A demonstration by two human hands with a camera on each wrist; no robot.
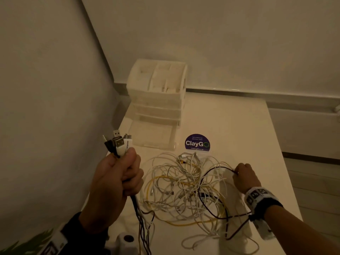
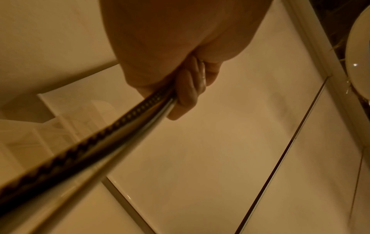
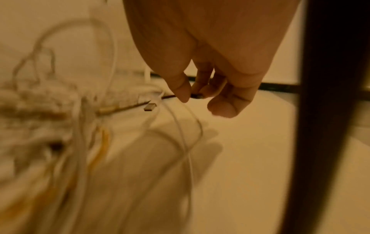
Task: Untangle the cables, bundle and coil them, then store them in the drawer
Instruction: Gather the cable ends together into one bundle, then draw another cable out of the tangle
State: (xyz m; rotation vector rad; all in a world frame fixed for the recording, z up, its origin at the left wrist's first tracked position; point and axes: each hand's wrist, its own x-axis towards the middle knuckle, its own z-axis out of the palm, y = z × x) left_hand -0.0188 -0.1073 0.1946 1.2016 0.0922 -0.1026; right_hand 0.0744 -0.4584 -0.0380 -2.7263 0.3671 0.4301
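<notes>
Cables, white, yellow and black, lie in one loose tangle on the white table, just in front of the purple ClayGo sign; my left hand is raised beside the heap, fist clenched round a bunch of plug ends, the USB connectors sticking up above the thumb, their leads trailing down off the near edge; my right hand sits at the tangle's right side, thumb and fingertips pinching a thin black cable that loops back into the pile; behind, against the wall, the white drawer unit has its bottom drawer pulled open.
</notes>
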